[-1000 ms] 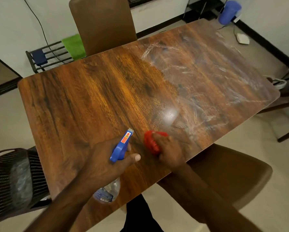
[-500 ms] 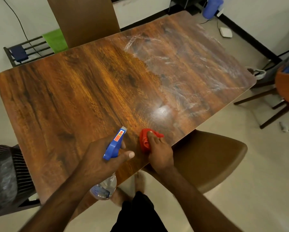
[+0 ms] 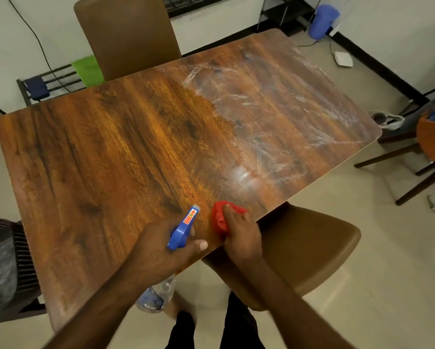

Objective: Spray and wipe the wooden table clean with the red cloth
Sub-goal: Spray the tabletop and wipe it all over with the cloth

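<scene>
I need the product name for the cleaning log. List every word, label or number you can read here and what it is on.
Nothing can be read.
Red sticker on the spray bottle trigger head: print too small and blurred.
Label on the bottle's clear body, below the left hand: blurred, mostly hidden.

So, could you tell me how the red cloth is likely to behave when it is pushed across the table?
The red cloth looks bunched under the right hand, so it is probably soft and floppy. It likely slides easily over the glossy, streaky table.
</scene>
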### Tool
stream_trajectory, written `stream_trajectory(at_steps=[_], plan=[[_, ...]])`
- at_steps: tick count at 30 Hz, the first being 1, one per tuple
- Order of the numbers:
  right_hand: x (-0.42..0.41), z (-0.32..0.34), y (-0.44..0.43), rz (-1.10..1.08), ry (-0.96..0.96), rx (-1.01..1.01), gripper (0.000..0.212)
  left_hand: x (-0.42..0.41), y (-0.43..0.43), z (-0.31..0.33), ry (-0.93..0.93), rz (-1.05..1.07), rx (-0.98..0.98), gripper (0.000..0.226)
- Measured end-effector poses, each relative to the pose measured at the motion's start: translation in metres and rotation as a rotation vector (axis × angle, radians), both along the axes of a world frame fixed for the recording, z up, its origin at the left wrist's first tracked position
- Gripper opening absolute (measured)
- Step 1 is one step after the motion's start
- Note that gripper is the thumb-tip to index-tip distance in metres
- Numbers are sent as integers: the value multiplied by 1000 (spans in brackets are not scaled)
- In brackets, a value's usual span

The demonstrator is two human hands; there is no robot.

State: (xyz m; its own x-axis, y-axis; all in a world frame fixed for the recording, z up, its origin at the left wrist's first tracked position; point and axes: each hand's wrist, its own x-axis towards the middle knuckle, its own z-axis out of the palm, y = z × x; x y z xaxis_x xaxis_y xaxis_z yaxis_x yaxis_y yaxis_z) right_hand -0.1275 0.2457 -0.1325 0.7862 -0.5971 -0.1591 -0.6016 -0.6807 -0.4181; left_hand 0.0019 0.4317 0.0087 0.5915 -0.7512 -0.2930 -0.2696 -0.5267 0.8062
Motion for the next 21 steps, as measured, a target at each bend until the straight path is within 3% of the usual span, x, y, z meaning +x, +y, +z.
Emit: stream_trajectory(at_steps=[2, 4, 9, 13, 18, 21], plan=[[-13, -8, 24, 248, -49, 14, 59, -4, -18, -3, 13, 0, 15, 34], [-20, -4, -13, 371, -46, -29, 77, -11, -34, -4, 18, 6, -18, 30], [-22, -4, -149, -32, 90, -68, 84, -20, -59, -10, -6, -3, -7, 32], [-16, -3, -149, -120, 95, -29, 88, -28, -73, -11, -39, -20, 3, 32], [-47, -8, -85, 454, 46, 39, 87, -40, -100, -22, -19, 30, -24, 31], [-55, -2, -133, 474, 81, 6, 84, -43, -114, -32, -11, 40, -38, 39]])
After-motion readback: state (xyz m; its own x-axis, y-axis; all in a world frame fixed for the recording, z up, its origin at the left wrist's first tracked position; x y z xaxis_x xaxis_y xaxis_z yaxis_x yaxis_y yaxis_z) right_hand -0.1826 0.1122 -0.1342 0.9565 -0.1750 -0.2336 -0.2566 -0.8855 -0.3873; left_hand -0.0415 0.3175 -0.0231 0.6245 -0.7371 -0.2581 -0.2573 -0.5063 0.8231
